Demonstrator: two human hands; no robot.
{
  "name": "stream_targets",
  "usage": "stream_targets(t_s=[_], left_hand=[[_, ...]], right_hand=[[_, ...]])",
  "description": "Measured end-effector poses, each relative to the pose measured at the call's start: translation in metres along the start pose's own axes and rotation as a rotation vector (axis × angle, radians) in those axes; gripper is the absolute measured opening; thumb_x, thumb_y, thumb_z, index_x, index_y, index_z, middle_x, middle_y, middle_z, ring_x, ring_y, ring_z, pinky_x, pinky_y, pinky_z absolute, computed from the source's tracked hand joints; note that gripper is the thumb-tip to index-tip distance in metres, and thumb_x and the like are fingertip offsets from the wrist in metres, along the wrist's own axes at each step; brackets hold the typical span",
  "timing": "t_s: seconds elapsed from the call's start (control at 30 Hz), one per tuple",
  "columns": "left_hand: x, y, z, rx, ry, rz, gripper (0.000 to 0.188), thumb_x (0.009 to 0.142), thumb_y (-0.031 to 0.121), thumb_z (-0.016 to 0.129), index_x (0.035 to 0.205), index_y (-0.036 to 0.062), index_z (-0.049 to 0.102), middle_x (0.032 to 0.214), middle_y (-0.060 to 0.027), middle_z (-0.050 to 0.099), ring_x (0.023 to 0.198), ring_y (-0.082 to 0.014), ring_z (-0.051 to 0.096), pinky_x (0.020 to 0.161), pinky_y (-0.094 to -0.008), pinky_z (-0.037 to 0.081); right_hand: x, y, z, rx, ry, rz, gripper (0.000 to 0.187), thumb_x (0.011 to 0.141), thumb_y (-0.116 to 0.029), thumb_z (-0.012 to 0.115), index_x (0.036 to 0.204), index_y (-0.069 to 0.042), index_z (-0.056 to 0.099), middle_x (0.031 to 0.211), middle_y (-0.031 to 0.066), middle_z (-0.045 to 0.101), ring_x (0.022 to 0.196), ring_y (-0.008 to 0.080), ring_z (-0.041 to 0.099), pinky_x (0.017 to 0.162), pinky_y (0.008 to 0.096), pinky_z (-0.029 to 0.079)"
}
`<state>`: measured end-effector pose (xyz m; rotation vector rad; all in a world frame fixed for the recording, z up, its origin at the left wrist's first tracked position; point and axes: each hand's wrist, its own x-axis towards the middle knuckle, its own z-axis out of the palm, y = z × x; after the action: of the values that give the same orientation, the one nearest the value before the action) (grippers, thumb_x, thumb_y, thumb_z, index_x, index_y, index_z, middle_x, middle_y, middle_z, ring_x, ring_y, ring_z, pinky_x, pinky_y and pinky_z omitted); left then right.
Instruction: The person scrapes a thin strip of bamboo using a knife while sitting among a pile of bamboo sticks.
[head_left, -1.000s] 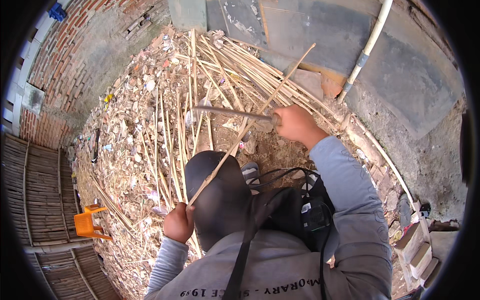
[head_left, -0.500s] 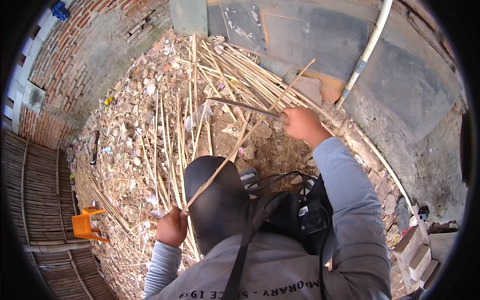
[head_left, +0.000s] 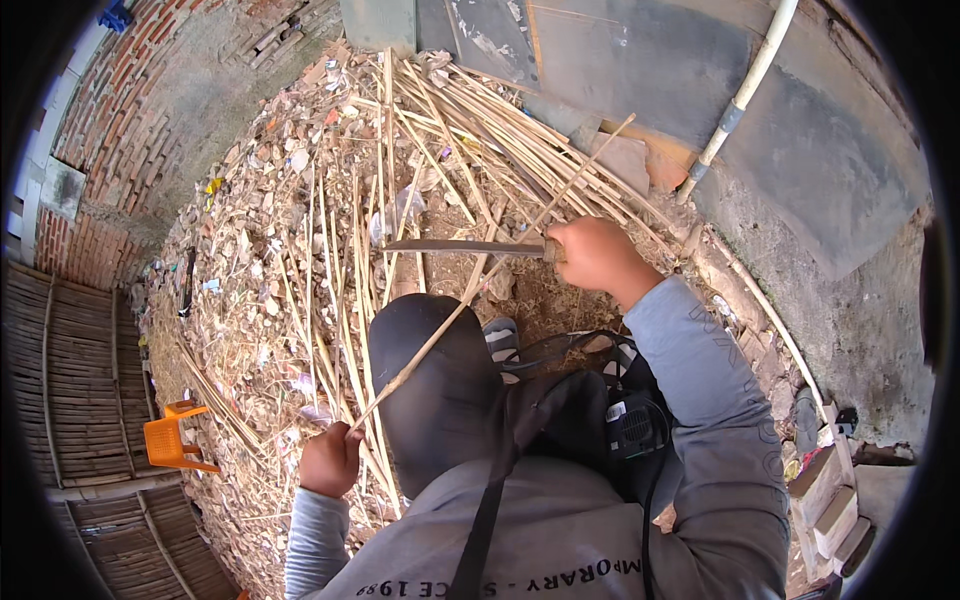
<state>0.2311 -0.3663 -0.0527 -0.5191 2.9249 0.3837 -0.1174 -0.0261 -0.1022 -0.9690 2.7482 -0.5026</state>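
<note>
My right hand (head_left: 598, 258) is closed around the handle of a machete (head_left: 465, 247), its long dark blade pointing left. A thin bamboo strip (head_left: 425, 347) slants from the lower left up to the right, past my raised knee. Its near end is gripped in my closed left hand (head_left: 330, 460). The blade lies across the strip near my right hand; whether it touches or cuts in, I cannot tell. Beyond my hands, a pile of bamboo strips (head_left: 520, 135) lies on the rubble, and more loose strips (head_left: 335, 290) are spread left of my knee.
Rubble and dry litter (head_left: 250, 260) cover the ground. An orange plastic chair (head_left: 165, 442) stands at the left beside a woven bamboo wall (head_left: 80, 370). A pale pipe (head_left: 735, 110) leans by dark panels (head_left: 640, 60). A small black device (head_left: 635, 425) hangs at my right side.
The machete has swung nearer to me, its blade now almost level across the strip. My left hand has shifted slightly left and down with the strip's end.
</note>
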Motion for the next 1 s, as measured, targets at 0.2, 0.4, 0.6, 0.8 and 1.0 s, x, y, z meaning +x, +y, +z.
stream_targets(t_s=[0.2,0.4,0.6,0.8,1.0], left_hand=[[0.013,0.001,-0.004,0.016,0.025,0.061,0.030,0.098,0.028,0.063,0.079,0.0052,0.060,0.062,-0.0217,0.060,0.058,-0.0446,0.062,0.053,-0.0520,0.047],[0.005,-0.015,0.008,0.115,0.048,-0.004,0.028,0.098,0.030,0.062,0.081,0.0070,0.061,0.064,-0.0209,0.062,0.061,-0.0441,0.063,0.054,-0.0529,0.049],[0.010,-0.027,0.004,0.122,0.022,0.011,0.020,0.096,0.027,0.062,0.088,0.0079,0.064,0.066,-0.0220,0.064,0.062,-0.0442,0.064,0.056,-0.0532,0.050],[0.001,-0.036,0.002,0.137,-0.026,-0.020,0.014,0.094,0.017,0.059,0.098,0.0087,0.070,0.067,-0.0213,0.065,0.064,-0.0415,0.067,0.058,-0.0502,0.051],[0.001,-0.049,-0.003,0.091,-0.033,0.018,0.016,0.093,0.014,0.059,0.105,0.0104,0.069,0.070,-0.0219,0.067,0.067,-0.0418,0.068,0.060,-0.0500,0.053]], right_hand=[[0.003,0.050,-0.002,0.125,0.170,0.261,0.040,0.076,-0.015,0.070,0.115,-0.009,0.072,0.099,0.0201,0.072,0.097,0.0381,0.069,0.086,0.0470,0.056],[0.001,0.021,-0.016,0.058,-0.085,0.134,0.049,0.077,-0.016,0.070,0.125,-0.007,0.068,0.104,0.0205,0.072,0.099,0.0384,0.069,0.088,0.0462,0.055],[0.000,0.056,-0.003,0.141,0.156,0.252,0.043,0.076,-0.016,0.070,0.118,-0.006,0.071,0.103,0.0230,0.071,0.098,0.0415,0.068,0.087,0.0481,0.055],[0.001,0.052,0.006,0.170,0.111,0.187,0.036,0.074,-0.013,0.069,0.110,-0.006,0.072,0.094,0.0214,0.072,0.092,0.0431,0.068,0.084,0.0497,0.055],[0.001,0.045,0.000,0.112,0.277,0.116,0.036,0.075,-0.019,0.074,0.107,-0.005,0.070,0.089,0.0230,0.070,0.085,0.0451,0.067,0.078,0.0497,0.055]])
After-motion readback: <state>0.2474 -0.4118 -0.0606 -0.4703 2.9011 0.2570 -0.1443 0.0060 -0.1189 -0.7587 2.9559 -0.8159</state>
